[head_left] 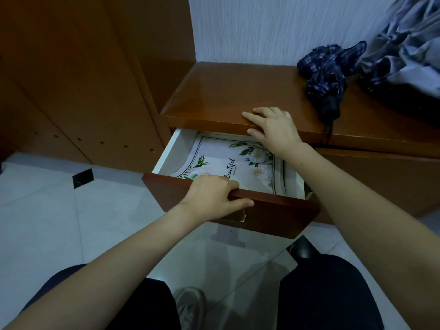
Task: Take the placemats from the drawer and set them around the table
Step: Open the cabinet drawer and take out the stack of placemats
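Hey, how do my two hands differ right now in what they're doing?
The left hand grips the front panel of the drawer, fingers curled over its top edge; the right hand rests on the cabinet top, fingers fairly straight. The left hand is lower and nearer you; the right hand is higher and farther. Neither touches the placemat.

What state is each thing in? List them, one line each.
drawer: pulled partly open
placemats: lying flat inside the drawer, floral print up
left hand: grips the drawer's front edge
right hand: rests open on the cabinet top's edge
cabinet top: bare at its left end
umbrella: folded, lying on the cabinet top
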A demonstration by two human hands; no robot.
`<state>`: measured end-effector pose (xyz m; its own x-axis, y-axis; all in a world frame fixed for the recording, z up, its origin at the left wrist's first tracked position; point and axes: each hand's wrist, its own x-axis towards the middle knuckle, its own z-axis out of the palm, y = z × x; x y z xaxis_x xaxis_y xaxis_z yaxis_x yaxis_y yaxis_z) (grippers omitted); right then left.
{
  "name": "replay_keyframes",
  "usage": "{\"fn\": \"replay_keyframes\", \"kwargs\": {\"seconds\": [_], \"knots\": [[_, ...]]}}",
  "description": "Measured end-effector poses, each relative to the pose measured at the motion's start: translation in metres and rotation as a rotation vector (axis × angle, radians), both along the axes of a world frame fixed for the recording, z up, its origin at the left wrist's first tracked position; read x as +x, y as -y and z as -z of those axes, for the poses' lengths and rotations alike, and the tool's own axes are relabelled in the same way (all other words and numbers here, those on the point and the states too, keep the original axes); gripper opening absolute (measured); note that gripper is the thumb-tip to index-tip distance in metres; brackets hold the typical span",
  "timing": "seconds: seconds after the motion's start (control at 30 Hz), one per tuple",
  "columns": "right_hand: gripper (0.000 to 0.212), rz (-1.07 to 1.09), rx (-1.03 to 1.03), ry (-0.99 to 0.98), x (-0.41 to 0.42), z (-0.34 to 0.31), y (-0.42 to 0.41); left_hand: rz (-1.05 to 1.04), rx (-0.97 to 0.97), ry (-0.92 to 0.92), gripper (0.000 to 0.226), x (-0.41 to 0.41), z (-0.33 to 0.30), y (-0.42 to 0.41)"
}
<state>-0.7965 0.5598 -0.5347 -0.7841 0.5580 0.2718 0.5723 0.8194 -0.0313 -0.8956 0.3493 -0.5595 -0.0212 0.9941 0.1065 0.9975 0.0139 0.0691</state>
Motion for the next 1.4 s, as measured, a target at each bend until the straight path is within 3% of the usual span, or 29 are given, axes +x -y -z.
{"fn": "replay_keyframes", "kwargs": {"seconds": [0.63, 1.4], "knots": [[0.047, 0.013, -0.024, -0.056, 0.001, 0.011, -0.001, -0.072, -0.027, -0.026, 0.076, 0.020, -0.002, 0.052], [0.047, 0.024, -0.042, -0.043, 0.003, 0.008, 0.001, -0.072, -0.102, 0.001, 0.078, 0.026, -0.001, 0.088]]}}
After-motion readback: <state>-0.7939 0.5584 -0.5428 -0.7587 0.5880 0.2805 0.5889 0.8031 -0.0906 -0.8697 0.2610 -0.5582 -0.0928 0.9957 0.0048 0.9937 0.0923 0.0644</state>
